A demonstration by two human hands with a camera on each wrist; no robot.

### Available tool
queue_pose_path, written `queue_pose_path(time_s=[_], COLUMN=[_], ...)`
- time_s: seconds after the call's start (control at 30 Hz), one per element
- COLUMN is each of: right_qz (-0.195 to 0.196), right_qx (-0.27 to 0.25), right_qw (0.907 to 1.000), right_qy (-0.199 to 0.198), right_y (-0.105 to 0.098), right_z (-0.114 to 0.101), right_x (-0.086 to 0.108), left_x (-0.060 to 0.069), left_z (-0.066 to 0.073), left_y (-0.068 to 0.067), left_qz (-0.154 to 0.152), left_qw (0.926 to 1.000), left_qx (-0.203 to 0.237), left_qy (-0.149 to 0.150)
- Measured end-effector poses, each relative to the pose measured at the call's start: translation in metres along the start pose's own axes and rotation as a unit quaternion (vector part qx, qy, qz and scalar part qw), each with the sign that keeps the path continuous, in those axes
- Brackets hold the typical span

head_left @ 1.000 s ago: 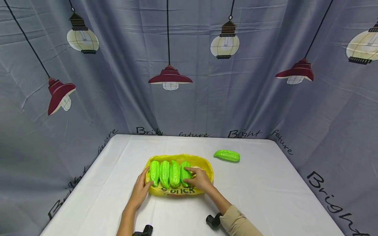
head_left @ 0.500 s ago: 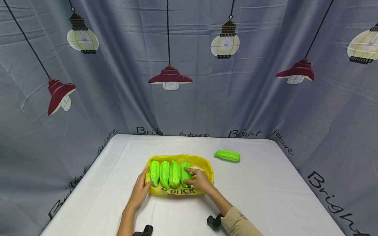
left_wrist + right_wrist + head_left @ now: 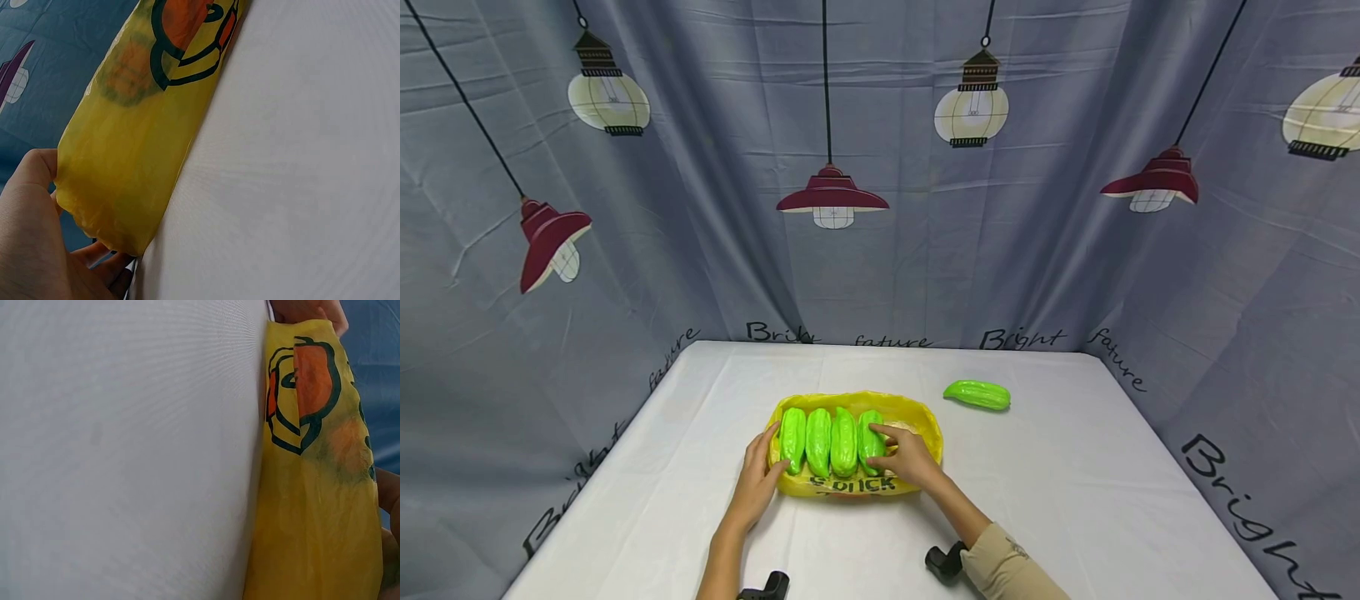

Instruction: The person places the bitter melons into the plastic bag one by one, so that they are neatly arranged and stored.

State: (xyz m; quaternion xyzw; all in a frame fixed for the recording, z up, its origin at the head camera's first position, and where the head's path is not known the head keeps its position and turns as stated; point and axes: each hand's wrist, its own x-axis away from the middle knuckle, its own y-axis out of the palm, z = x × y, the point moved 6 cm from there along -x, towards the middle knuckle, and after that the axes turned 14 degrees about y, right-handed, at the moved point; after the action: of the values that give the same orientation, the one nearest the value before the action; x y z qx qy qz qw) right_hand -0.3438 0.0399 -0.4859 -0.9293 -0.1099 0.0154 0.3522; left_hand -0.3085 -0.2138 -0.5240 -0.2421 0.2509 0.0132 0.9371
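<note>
Several bright green, ridged toy bitter melons (image 3: 818, 442) lie side by side in a yellow plastic bag (image 3: 865, 485) with printed lettering and an orange-and-black picture. The bag sits on the white table with its mouth spread wide. My left hand (image 3: 756, 486) grips the bag's left end, its thumb over the rim by the leftmost melon and its other fingers outside the wall. Reaching in from the right, my right hand (image 3: 912, 461) pinches the rightmost melon (image 3: 868, 446) between thumb and fingers. In the right wrist view, the bag wall (image 3: 312, 519) hides most of that hand.
One more toy bitter melon (image 3: 977, 395) lies alone on the table (image 3: 1045, 467), behind and right of the bag. Grey-blue curtains (image 3: 880, 283) printed with lamps hang around the table's back and sides. A black strap device (image 3: 943, 563) shows at my right wrist.
</note>
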Motion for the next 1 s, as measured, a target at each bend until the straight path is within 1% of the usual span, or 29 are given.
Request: queue_pose_path(time_s=[0.17, 0.63, 1.0], right_qz=[-0.002, -0.001, -0.006], right_qx=[0.000, 0.001, 0.003], right_qw=[1.0000, 1.0000, 0.9999], right_qy=[0.001, 0.008, 0.011], right_y=[0.0007, -0.0004, -0.0018], right_z=[0.0012, 0.0036, 0.0027], right_x=[-0.0014, -0.0026, -0.0023], left_x=[-0.0002, 0.0009, 0.0005], left_z=[-0.0005, -0.0012, -0.0013], left_y=[-0.0001, 0.0003, 0.0003], left_qz=[-0.003, -0.003, -0.006], left_qw=[1.0000, 1.0000, 0.9999], left_qx=[0.003, 0.003, 0.002], left_qy=[-0.009, -0.001, -0.008])
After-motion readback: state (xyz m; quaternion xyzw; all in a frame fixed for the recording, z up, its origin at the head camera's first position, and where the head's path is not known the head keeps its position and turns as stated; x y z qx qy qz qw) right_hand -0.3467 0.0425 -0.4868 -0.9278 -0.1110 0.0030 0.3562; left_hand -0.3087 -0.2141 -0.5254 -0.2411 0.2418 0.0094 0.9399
